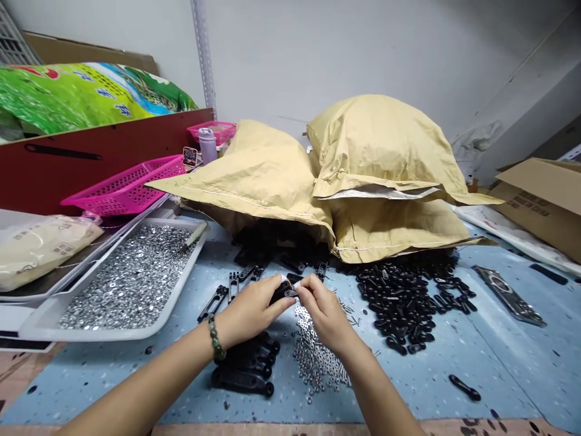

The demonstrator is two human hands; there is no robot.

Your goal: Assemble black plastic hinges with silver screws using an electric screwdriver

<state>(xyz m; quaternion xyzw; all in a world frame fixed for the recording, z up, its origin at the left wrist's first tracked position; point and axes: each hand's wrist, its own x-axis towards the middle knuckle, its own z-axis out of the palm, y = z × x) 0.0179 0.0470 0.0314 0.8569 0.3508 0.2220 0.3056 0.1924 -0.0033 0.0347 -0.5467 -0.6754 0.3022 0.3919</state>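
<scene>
My left hand point(252, 309) and my right hand point(324, 312) meet over the blue mat, both pinched on one small black plastic part point(284, 292). My left wrist wears a green bead bracelet. Beneath my hands lies a loose heap of small silver nuts point(315, 357). A stack of black parts point(247, 369) sits under my left wrist. A larger pile of black parts point(408, 303) spreads to the right. More black pieces point(236, 284) lie just beyond my left hand.
A white tray point(40, 324) full of silver nuts stands at the left, with a pink basket point(127, 184) behind it. Several tan paper sacks point(376, 163) lie across the back. A cardboard box point(544, 200) is at the far right. A metal piece point(508, 293) lies on the blue mat point(499, 375).
</scene>
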